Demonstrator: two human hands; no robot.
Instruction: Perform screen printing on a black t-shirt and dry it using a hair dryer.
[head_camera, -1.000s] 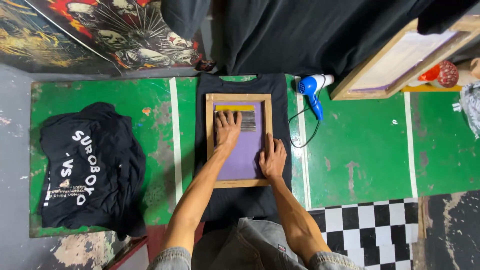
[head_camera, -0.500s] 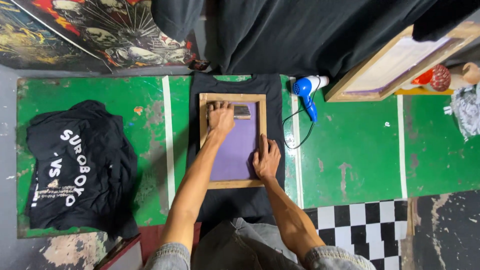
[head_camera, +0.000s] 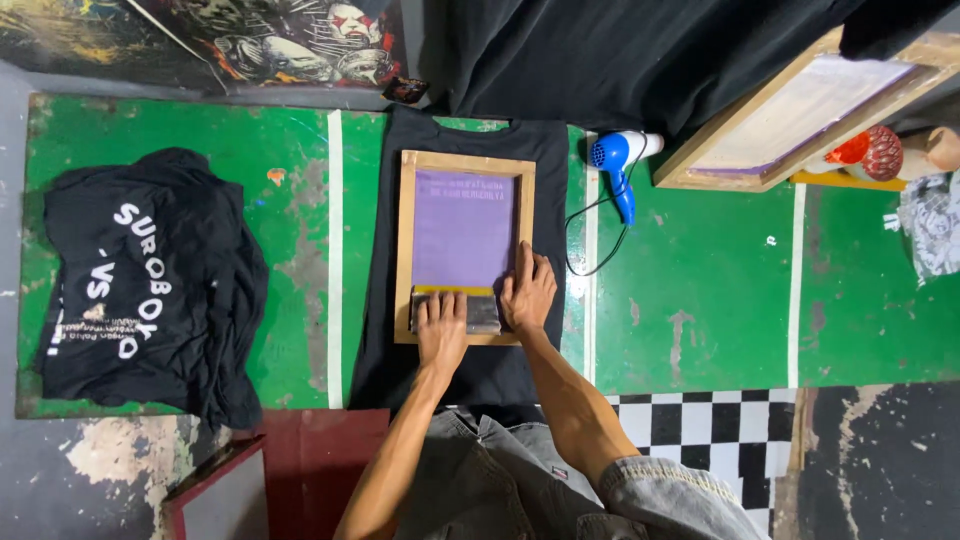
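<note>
One head-worn camera looks straight down from above onto the green table (head_camera: 700, 300), at arm's-length range.

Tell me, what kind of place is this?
Likely a small screen-printing workshop. A wooden-framed printing screen lies on a black T-shirt, the left hand presses a squeegee on it, and a blue hair dryer waits nearby.
</note>
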